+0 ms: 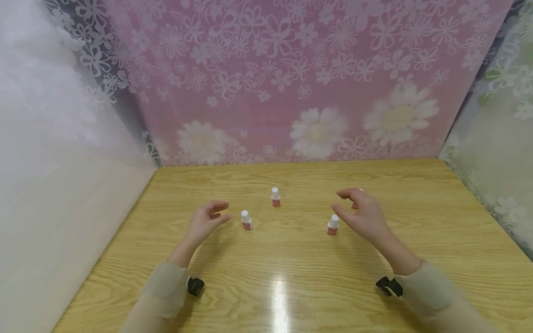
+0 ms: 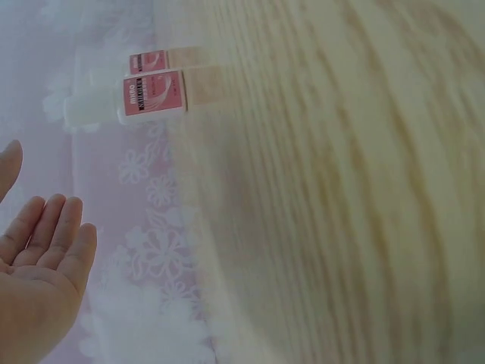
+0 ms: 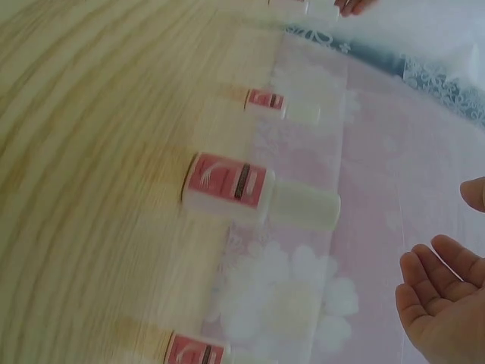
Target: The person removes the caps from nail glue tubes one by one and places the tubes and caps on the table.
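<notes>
And here's the left hand (image 1: 207, 219), fingers loosely bent and free, poised just left of the near-left white bottle (image 1: 247, 221) with its red label! Over on the right, the right hand (image 1: 364, 215) hovers with fingers parted from the thumb, free as well, near-right bottle (image 1: 332, 225) just beside it, far-right bottle (image 1: 356, 205) partly hidden behind it. Between the hands, the far-middle bottle (image 1: 275, 198) stands upright on the wood-grain counter (image 1: 233, 277), pink flowered sheet (image 1: 258, 111) beyond!
</notes>
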Tool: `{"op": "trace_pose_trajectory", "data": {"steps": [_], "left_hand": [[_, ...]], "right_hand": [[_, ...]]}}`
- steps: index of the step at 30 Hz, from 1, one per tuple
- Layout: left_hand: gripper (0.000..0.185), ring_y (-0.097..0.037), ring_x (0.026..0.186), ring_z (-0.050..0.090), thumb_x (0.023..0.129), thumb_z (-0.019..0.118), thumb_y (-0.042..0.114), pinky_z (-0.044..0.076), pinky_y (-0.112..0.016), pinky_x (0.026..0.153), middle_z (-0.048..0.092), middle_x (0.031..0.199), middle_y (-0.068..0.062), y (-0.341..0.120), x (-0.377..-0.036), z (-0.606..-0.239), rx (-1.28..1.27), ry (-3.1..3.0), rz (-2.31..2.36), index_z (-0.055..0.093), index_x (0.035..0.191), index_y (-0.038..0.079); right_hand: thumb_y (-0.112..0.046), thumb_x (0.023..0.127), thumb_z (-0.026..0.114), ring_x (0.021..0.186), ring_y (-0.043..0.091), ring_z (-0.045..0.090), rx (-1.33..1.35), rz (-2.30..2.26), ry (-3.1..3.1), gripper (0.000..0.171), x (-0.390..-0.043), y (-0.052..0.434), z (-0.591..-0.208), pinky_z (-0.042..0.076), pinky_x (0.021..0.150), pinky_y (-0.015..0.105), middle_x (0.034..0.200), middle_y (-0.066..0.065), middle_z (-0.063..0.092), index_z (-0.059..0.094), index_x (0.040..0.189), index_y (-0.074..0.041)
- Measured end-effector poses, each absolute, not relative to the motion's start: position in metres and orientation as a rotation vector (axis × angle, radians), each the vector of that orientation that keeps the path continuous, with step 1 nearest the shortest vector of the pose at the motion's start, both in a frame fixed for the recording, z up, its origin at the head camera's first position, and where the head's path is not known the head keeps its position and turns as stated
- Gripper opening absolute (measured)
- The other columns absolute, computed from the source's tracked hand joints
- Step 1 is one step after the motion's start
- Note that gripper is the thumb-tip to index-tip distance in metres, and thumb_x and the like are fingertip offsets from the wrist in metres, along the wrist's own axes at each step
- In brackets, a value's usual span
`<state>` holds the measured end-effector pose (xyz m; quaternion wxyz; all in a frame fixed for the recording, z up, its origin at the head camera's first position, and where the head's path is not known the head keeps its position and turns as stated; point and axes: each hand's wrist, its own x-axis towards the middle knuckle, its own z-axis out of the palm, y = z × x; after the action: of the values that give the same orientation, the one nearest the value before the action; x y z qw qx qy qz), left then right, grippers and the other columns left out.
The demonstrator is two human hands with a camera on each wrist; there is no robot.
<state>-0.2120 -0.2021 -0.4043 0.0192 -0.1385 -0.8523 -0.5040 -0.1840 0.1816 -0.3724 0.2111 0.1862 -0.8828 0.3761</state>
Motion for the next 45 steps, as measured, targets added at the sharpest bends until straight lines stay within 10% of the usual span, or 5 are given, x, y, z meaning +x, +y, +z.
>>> {"op": "trace_pose_trajectory", "data": {"steps": [45], "left_hand": [[0.02,-0.02,0.081,0.06,0.077,0.068,0.003,0.048,-0.031,0.072,0.063,0.087,-0.009,-0.165,-0.231,-0.437,-0.384,-2.812,-1.769,0.059,0.092,-0.005]], "right_hand": [[-0.021,0.08,0.067,0.092,0.018,0.056,0.924,1.412,-2.673,0.026,-0.24,0.031,-0.395,0.043,0.083,0.032,0.098,0.01,0.061,0.061,0.1,-0.004]]}}
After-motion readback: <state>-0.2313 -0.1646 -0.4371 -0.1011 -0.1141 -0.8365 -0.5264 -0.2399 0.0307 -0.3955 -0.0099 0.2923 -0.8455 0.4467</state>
